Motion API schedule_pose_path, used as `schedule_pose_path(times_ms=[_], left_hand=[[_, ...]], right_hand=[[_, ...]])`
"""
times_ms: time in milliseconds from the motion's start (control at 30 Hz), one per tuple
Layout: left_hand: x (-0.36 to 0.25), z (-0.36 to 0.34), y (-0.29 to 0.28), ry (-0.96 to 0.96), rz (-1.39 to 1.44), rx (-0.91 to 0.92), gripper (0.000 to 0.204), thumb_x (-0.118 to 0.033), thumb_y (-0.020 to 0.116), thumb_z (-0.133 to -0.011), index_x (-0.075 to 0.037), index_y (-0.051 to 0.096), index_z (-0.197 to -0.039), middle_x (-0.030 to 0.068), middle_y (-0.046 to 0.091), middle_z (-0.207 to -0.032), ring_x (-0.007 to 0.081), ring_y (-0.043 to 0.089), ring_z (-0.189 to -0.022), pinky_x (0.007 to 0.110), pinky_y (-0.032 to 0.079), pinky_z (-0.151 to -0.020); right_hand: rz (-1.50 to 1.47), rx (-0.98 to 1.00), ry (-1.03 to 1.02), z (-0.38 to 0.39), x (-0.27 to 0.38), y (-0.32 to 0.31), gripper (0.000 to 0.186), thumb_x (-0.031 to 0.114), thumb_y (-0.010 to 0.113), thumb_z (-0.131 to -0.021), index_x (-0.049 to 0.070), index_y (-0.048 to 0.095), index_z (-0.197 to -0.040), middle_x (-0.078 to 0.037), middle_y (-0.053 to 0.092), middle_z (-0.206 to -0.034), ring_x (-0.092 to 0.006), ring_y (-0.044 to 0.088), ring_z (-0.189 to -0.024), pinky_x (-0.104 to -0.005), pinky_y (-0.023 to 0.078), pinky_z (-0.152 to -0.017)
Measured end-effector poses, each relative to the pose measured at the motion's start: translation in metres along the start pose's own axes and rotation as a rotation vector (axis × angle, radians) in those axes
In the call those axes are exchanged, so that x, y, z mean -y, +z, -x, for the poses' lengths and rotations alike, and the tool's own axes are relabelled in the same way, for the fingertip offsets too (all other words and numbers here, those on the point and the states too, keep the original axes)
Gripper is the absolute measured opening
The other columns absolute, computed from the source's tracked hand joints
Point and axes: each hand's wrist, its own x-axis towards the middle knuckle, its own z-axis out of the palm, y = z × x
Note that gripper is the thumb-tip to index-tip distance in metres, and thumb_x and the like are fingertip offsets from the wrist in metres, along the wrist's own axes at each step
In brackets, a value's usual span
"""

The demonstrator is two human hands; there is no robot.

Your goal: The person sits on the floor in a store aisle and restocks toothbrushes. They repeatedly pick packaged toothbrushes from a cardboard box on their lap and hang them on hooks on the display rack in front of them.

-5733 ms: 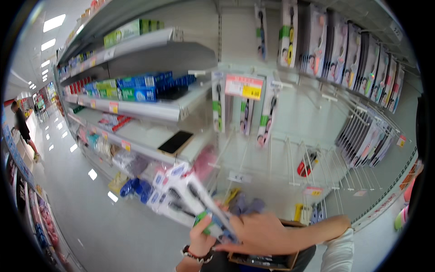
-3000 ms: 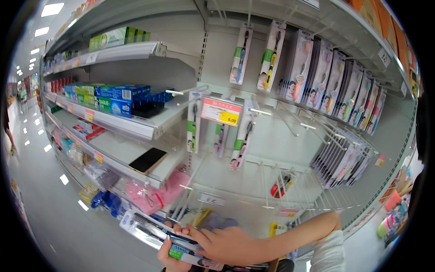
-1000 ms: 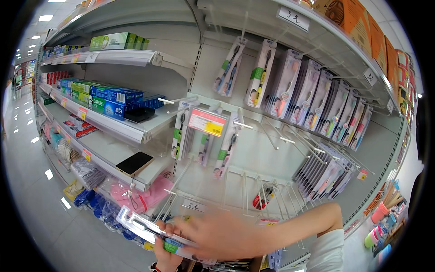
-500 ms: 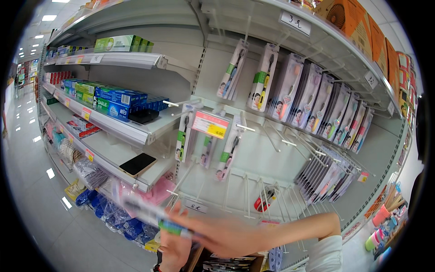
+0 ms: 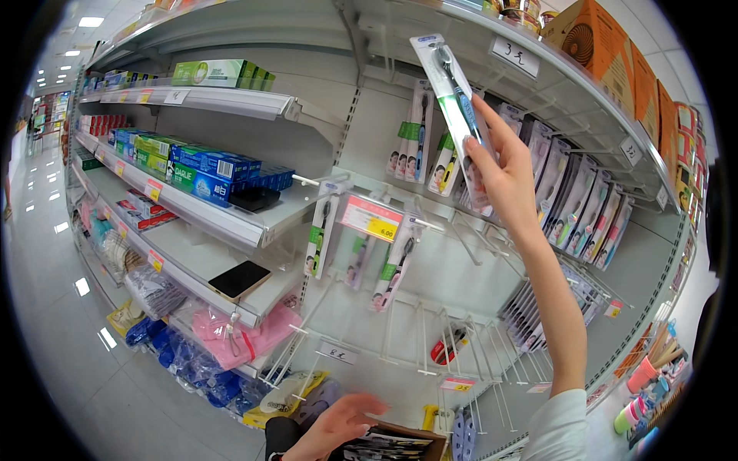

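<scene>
A packaged toothbrush (image 5: pixel 452 84), dark blue in a clear and white pack with a green band, is pinched in my right hand (image 5: pixel 503 165). My right arm is raised, and the pack is in front of the upper row of hanging toothbrush packs (image 5: pixel 419 142). Low at the front, my left hand (image 5: pixel 342 422) is held with its fingers stretched out, slightly blurred and holding nothing that I can see. It is at the side of an open cardboard box (image 5: pixel 430 442) with several dark packs inside.
White peg hooks (image 5: pixel 430 323) stick out from the back panel. Left are shelves with toothpaste boxes (image 5: pixel 207 173) and a black phone (image 5: pixel 240 280). A price card (image 5: pixel 370 217) hangs before lower toothbrush packs (image 5: pixel 393 269). Orange boxes (image 5: pixel 596 46) stand on the top shelf.
My right hand has swung from low at the front up to the upper hooks, carrying the packaged toothbrush. My left hand has moved right, toward the cardboard box.
</scene>
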Motion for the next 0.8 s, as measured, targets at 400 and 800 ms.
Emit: schedule_pose_path(times_ms=[400,800], left_hand=[[0.006,0.006,-0.006,-0.262,0.028,-0.113,0.033,-0.003,0.052,-0.091,0.000,0.045,-0.123,0.0118,0.058,-0.113,0.0211,0.057,-0.104,0.030,0.048,-0.082],[0.039,0.025,-0.023,-0.456,-0.002,0.094,0.025,-0.007,0.050,-0.094,0.000,0.049,-0.118,0.0110,0.059,-0.107,0.0163,0.056,-0.102,0.028,0.045,-0.087]], right_hand=[[-0.125,-0.063,0.187,-0.029,-0.030,0.008,0.050,0.011,0.056,-0.085,0.002,0.044,-0.133,-0.002,0.056,-0.073,-0.0046,0.048,-0.060,-0.0212,0.038,-0.054],[0.495,0.078,-0.094,0.010,-0.044,0.006,0.064,0.006,0.062,-0.072,0.003,0.040,-0.132,-0.018,0.057,-0.103,-0.0279,0.058,-0.083,-0.0345,0.048,-0.076]])
